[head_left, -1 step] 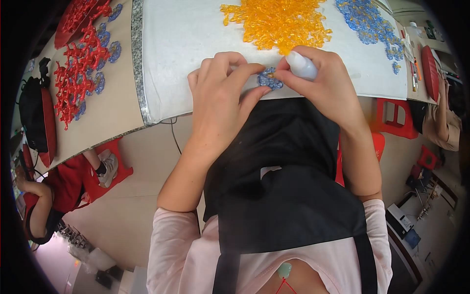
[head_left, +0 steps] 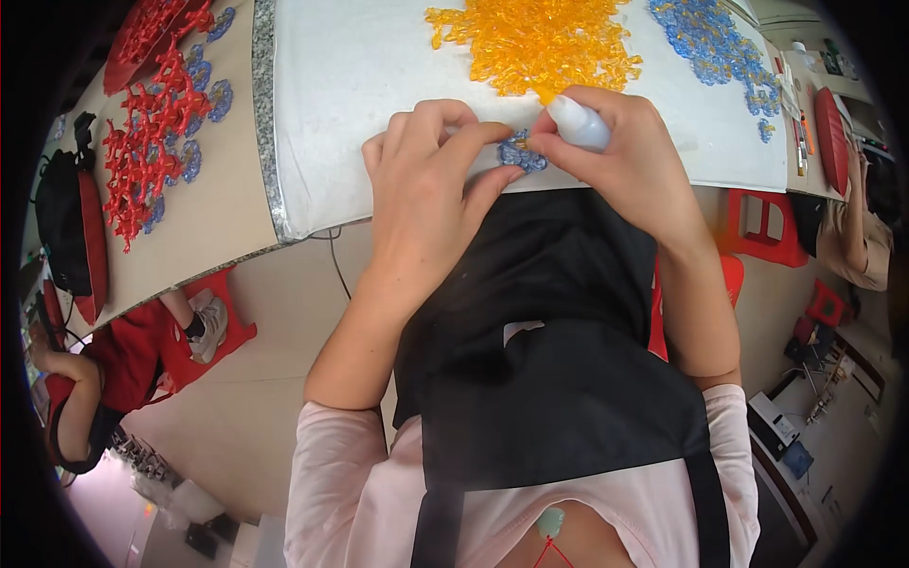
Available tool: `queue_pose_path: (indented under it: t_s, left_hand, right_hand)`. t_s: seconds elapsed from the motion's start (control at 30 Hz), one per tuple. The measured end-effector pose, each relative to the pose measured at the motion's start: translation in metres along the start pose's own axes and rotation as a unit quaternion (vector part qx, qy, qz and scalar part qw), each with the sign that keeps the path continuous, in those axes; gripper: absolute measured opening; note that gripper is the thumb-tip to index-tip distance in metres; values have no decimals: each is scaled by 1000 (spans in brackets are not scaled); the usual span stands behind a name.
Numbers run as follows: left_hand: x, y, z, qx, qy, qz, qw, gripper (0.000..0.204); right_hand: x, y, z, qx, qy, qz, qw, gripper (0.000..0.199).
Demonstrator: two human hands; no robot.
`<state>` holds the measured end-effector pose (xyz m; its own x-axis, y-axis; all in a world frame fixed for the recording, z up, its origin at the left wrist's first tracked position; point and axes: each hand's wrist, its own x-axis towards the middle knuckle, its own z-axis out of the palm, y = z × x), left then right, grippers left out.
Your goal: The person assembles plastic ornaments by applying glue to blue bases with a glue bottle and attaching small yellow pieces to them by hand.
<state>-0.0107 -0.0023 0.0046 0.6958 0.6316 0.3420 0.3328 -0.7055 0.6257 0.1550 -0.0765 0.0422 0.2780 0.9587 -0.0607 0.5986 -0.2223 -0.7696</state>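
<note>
Left hand [head_left: 426, 180] pinches a blue plastic piece [head_left: 521, 154] while right hand [head_left: 615, 142] clasps a small white bottle [head_left: 579, 123], orange pile [head_left: 535, 43] on the bench [head_left: 331, 95] apparently still unworked.

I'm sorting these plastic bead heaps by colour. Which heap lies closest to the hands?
The orange heap, straight above the hands on the white sheet. Its lower edge nearly meets the right hand; the blue heap and red heap lie off to the sides.

Orange plastic pieces [head_left: 535, 43] heaped; red pieces [head_left: 151, 104] far left
</note>
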Motion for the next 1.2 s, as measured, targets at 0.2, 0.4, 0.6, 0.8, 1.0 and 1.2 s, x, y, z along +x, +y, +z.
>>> queue_pose_path:
  t_s: [0.2,0.4,0.6,0.8,1.0,1.2]
  left_hand:
    - [-1,-1,4,7,18,-3,1000,26]
    - [-1,-1,3,7,25,4,1000,26]
    - [-2,-2,4,12,27,5,1000,27]
    - [-2,-1,4,23,28,-10,999,29]
    - [-3,-2,4,30,29,-17,999,29]
    - [-2,-3,6,18,43,2,999,28]
  right_hand:
    - [5,0,3,-34,-21,-5,999,15]
    - [6,-7,1,-61,-20,8,998,17]
    - [7,-5,1,-96,-32,-3,995,19]
    - [10,-4,1,-115,-35,-16,993,22]
    - [9,-9,5,-132,-8,-53,990,24]
    - [9,-7,5,-131,-6,-33,991,22]
